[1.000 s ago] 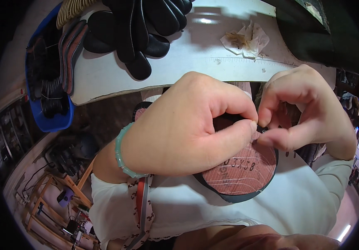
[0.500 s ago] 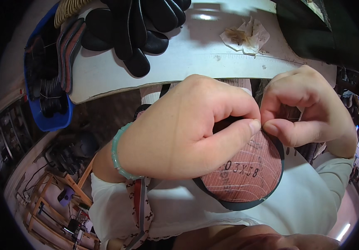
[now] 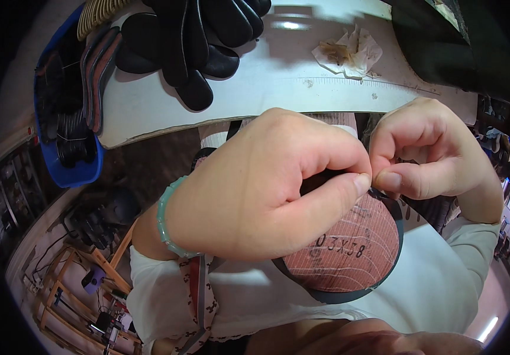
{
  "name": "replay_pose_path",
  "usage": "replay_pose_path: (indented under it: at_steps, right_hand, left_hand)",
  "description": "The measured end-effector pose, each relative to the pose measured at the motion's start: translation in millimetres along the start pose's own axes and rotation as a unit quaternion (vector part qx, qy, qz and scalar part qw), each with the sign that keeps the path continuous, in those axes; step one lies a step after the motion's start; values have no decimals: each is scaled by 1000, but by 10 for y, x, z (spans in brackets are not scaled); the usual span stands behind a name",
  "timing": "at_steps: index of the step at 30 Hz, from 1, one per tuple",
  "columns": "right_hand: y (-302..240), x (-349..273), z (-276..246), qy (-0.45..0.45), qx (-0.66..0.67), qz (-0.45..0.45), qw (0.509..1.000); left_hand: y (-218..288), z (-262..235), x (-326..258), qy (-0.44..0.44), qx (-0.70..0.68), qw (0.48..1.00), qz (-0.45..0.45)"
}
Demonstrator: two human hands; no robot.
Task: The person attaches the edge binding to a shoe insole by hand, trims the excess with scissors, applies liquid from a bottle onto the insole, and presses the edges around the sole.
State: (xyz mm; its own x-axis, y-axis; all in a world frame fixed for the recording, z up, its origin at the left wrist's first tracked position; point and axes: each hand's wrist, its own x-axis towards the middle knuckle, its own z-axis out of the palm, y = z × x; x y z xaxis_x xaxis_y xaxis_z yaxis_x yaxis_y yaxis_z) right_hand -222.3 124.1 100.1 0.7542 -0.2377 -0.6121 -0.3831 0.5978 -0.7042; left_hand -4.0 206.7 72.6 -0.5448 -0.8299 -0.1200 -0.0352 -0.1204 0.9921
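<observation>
Close to my body is an insole [image 3: 349, 248] with a reddish-brown, lined underside, printed marks and a black rim. My left hand [image 3: 278, 183], wearing a green bead bracelet [image 3: 169, 216], lies across the insole and hides much of it. Its thumb and forefinger pinch the insole's far right edge. Right beside them, my right hand [image 3: 432, 154] has thumb and forefinger closed at the same black edge, the other fingers curled. What exactly lies between the right fingertips is hidden.
Several black insoles [image 3: 187, 53] are heaped on the white table [image 3: 267, 89]. Left of them stands a blue bin [image 3: 74, 171] with dark pieces inside. Crumpled stained paper [image 3: 349, 53] lies toward the back, near a large dark object [image 3: 438, 47] at the right.
My right thumb has shifted slightly and turned at the insole's edge. The left hand and the insole have sunk a little toward my body; the left pinch stays.
</observation>
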Motion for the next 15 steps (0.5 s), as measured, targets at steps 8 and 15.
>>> replay_pose_path:
  at_steps: [8,15]
  right_hand:
    - [-39,37,-15,7,-132,-112,985]
    - [-16,18,-38,31,-482,-237,843]
  left_hand:
    - [9,-40,-6,20,-5,1000,-12]
    - [-127,47,68,37,117,992,20]
